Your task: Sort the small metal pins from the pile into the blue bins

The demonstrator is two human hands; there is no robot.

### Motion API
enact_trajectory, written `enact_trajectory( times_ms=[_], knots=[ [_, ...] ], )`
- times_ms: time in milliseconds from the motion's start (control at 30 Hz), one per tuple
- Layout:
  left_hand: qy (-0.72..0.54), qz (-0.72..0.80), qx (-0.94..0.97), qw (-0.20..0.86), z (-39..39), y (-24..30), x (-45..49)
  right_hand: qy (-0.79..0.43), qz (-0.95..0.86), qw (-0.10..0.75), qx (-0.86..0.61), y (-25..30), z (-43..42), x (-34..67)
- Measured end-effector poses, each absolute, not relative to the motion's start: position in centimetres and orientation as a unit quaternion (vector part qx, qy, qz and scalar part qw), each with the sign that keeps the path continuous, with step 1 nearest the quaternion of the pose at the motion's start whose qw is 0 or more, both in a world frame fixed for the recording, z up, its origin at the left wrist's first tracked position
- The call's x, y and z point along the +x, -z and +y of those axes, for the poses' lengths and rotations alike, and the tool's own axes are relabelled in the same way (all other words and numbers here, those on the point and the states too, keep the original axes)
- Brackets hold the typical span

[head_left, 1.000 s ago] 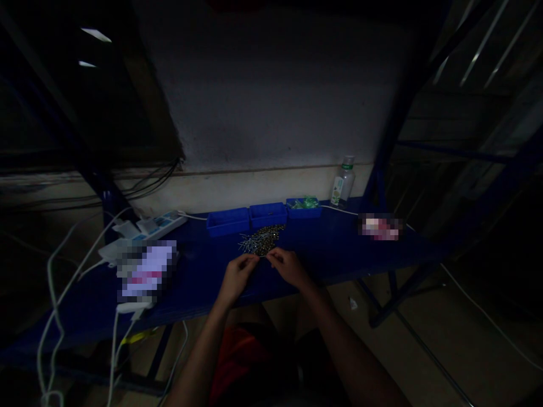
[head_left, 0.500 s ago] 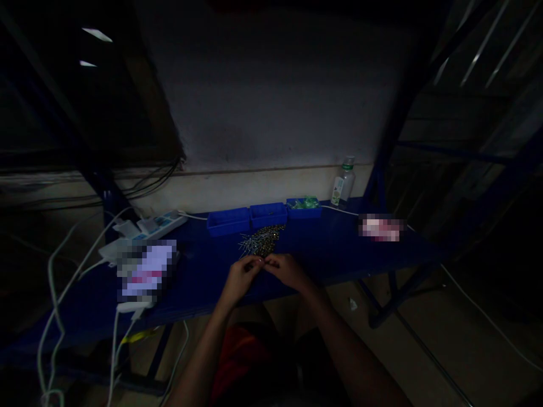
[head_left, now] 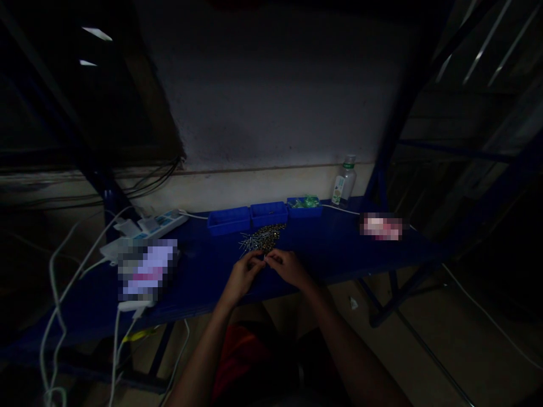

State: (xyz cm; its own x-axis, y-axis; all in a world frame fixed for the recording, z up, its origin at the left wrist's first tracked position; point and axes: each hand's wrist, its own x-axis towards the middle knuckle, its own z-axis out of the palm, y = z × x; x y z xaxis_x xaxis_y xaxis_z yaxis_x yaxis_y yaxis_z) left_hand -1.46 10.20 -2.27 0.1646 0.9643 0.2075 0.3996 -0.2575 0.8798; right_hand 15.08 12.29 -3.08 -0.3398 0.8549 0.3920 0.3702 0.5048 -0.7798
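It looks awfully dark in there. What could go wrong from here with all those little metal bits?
The loose metal pieces lie heaped on the blue table, so a brush from the left hand or right hand might scatter them. In this dim light, a small piece could be fumbled. White cables hang at the table's left and might get snagged.

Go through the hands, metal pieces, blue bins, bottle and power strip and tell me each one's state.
Left hand: fingers bent, grip unclear
Right hand: fingers bent, grip unclear
Metal pieces: heaped loosely on the table
Left blue bin: upright
Middle blue bin: upright
Right blue bin: upright, holding green plastic
Bottle: upright
Power strip: plugs inserted
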Motion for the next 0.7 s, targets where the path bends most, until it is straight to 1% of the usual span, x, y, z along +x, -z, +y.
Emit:
enact_trajectory(
  times_ms=[100, 267, 400, 500, 600, 700],
  knots=[
    [-0.417, 0.492, 0.667, 0.374, 10.02, 2.07, -1.29, -0.299, -0.765, 0.408, -0.399, 3.15, 12.29, 15.04],
    [-0.42, 0.48, 0.666, 0.388, 9.68, 1.8, -1.03, -0.309, -0.763, 0.414, -0.389, 3.09, 12.26, 15.04],
    [-0.419, 0.474, 0.68, 0.369, 9.7, 1.76, -0.99, -0.334, -0.744, 0.435, -0.382, 3.24, 12.47, 15.14],
    [-0.391, 0.479, 0.701, 0.354, 9.84, 1.79, -1.06, -0.342, -0.731, 0.451, -0.381, 3.59, 12.76, 15.17],
    [-0.377, 0.492, 0.712, 0.33, 9.94, 1.85, -1.22, -0.34, -0.724, 0.455, -0.391, 3.85, 12.93, 15.15],
    [-0.39, 0.512, 0.704, 0.3, 10.02, 1.91, -1.47, -0.341, -0.722, 0.454, -0.395, 3.82, 12.91, 15.15]
  ],
)
